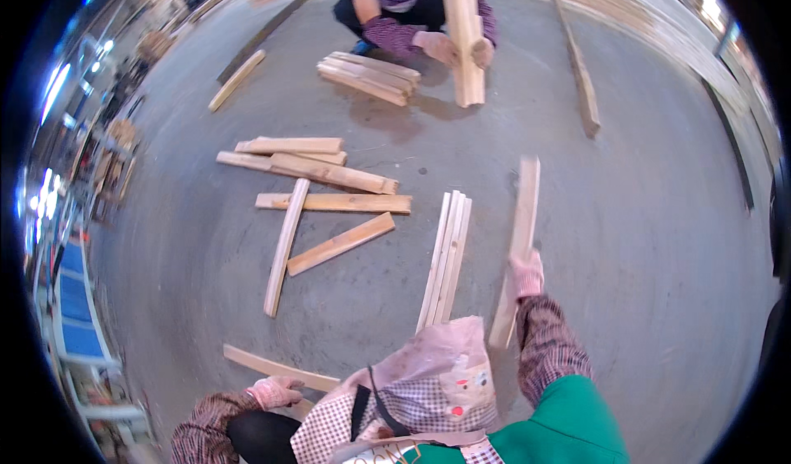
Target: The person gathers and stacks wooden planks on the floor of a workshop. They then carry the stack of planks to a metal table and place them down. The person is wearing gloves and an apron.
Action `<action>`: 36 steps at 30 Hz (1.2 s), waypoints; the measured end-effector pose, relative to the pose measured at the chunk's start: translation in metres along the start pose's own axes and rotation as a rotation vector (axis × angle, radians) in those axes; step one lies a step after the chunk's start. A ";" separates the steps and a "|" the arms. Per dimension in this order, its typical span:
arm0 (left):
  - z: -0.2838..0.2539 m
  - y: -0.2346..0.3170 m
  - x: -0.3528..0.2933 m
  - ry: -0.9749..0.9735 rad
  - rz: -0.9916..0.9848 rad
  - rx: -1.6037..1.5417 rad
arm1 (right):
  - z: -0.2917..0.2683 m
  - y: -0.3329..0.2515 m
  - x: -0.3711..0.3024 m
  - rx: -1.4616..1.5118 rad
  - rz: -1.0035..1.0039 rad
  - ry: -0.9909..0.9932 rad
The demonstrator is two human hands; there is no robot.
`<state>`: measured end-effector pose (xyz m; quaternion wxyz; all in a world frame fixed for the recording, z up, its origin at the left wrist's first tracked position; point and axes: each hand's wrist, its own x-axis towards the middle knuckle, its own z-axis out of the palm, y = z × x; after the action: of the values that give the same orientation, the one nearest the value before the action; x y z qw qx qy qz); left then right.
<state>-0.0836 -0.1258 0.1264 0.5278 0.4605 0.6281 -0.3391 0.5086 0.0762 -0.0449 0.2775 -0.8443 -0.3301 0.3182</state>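
My right hand point(527, 274), in a pink glove, is closed around a long pale wooden board point(525, 208), which stretches away from me over the concrete floor. Close to its left, several narrow wooden strips point(449, 254) lie side by side, their near ends hidden by my apron. My left hand point(276, 392), also gloved, is beside my knee at the lower left with loosely bent fingers and seems to hold nothing. Just beyond it lies a wooden board point(276, 367), partly covered by my apron. A shorter wood piece point(305, 407) shows under that hand.
Loose boards point(338, 203) lie crisscrossed left of centre. Opposite me, a crouching person point(404, 19) holds several boards upright point(465, 52) beside a stacked bundle point(371, 77). Long timbers point(581, 77) rest at the far right and far left. Blue panels point(76, 299) stand at the left edge.
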 end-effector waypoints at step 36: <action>-0.040 0.138 0.191 0.118 0.673 -0.086 | -0.005 -0.103 -0.037 -0.284 -0.186 -0.169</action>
<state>0.0281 0.0006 -0.0430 0.5918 0.6379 0.4841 -0.0921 0.4516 0.1121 0.0410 0.1549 -0.8109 -0.4706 0.3112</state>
